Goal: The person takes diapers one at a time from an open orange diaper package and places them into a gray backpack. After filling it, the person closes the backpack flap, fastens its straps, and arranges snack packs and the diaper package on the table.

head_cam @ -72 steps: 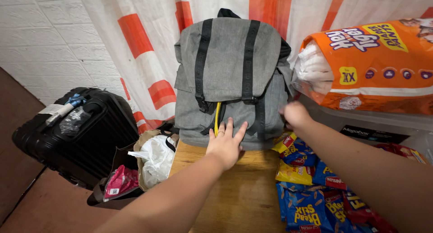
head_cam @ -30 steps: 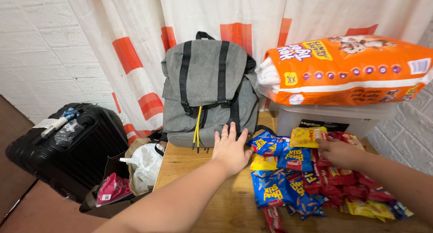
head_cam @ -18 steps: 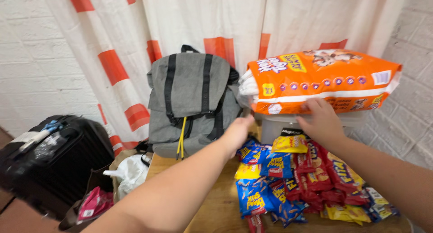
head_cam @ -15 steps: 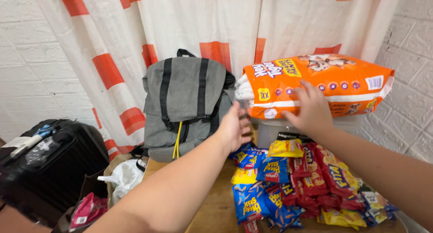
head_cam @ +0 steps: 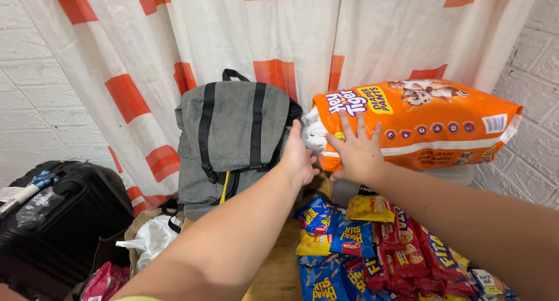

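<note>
A big orange plastic pack of diapers (head_cam: 431,123) lies on a white box (head_cam: 448,177) at the right. My left hand (head_cam: 298,155) grips its left end, fingers round the white bunched edge. My right hand (head_cam: 356,150) lies flat with spread fingers on the pack's front face. A grey backpack with black straps (head_cam: 233,138) stands upright just left of my left hand, against the curtain.
Several blue, yellow and red snack packets (head_cam: 372,248) lie on the wooden table (head_cam: 279,275) below the pack. A black suitcase (head_cam: 52,219) stands at the left on the floor, with a white plastic bag (head_cam: 148,243) beside it. A white and orange curtain (head_cam: 291,39) hangs behind.
Both hands rose from the table and the snack packets to the orange pack. My left hand left the backpack's front and took the pack's left end; the view swung right.
</note>
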